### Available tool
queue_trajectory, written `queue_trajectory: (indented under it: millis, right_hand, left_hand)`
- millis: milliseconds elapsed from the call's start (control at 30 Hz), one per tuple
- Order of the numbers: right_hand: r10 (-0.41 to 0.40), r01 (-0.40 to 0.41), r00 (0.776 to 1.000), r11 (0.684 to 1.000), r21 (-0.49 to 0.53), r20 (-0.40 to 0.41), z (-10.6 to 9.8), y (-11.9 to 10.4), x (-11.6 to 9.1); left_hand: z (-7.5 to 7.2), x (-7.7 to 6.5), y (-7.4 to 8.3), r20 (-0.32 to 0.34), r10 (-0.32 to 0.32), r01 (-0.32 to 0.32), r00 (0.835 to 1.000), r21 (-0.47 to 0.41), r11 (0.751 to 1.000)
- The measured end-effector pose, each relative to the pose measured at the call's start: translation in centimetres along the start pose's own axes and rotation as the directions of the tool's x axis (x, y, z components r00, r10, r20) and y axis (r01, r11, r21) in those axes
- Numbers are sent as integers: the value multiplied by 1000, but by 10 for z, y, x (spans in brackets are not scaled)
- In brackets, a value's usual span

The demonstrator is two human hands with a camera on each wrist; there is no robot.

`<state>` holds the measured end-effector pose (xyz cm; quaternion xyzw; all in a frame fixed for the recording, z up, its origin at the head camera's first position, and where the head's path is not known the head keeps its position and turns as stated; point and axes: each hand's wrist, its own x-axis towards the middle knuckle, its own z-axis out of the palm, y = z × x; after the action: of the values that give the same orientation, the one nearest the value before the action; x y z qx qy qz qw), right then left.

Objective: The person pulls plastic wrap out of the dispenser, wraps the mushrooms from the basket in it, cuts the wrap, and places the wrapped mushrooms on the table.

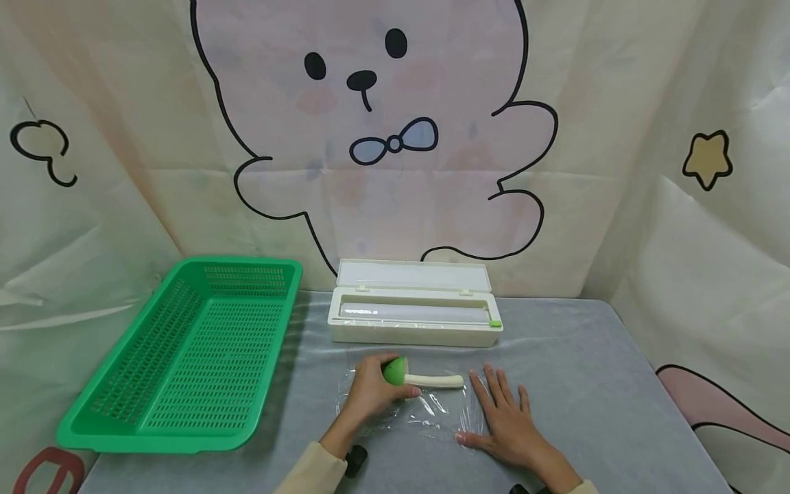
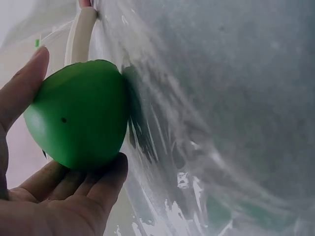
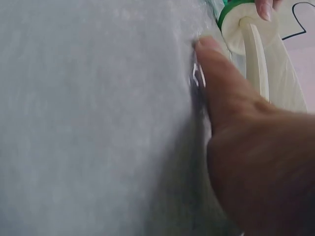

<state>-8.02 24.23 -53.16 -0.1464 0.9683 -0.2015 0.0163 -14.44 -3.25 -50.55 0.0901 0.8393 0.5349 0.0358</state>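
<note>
A mushroom-shaped piece with a green cap (image 2: 81,115) and a long cream stem (image 1: 435,381) lies on its side over a sheet of clear plastic wrap (image 1: 426,415). My left hand (image 1: 373,387) grips it by the cap, thumb on one side and fingers on the other. The stem points right, toward my right hand (image 1: 509,422). That hand lies flat with fingers spread, pressing the right edge of the wrap onto the table. In the right wrist view the cap's pale underside (image 3: 234,29) shows, with the stem rising from its middle.
Behind the wrap stands a white wrap dispenser box (image 1: 416,335), its lid (image 1: 413,276) raised and a roll inside. A green slotted basket (image 1: 271,384) sits to the left. Grey cloth (image 1: 574,370) covers the table; a printed curtain (image 1: 592,206) hangs behind.
</note>
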Motion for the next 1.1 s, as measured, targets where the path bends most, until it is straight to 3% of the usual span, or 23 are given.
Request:
queue_trajectory:
  millis: [333, 533, 733, 867, 1000, 1100]
  right_hand:
    - [-32, 30, 999, 998, 56, 41, -7, 7, -3]
    - [-114, 116, 993, 991, 67, -39, -9, 14, -7]
    - [-150, 152, 978, 988, -1, -145, -9, 15, -6]
    - [-152, 149, 972, 988, -32, -180, -12, 10, -6]
    - [-99, 90, 982, 994, -60, -161, -15, 3, -6]
    - [-122, 106, 974, 990, -91, -190, -15, 2, -7]
  left_hand:
    - [0, 0, 5, -3, -41, 41, 999, 8, 999]
    - [0, 1, 5, -1, -30, 30, 1000, 14, 999]
    - [-2, 0, 3, 0, -4, 4, 1000, 52, 999]
    - [-9, -7, 5, -12, 17, -16, 1000, 80, 997]
    - [-20, -18, 8, -39, 35, -30, 999, 113, 993]
    - [-31, -26, 8, -54, 55, -47, 997, 145, 988]
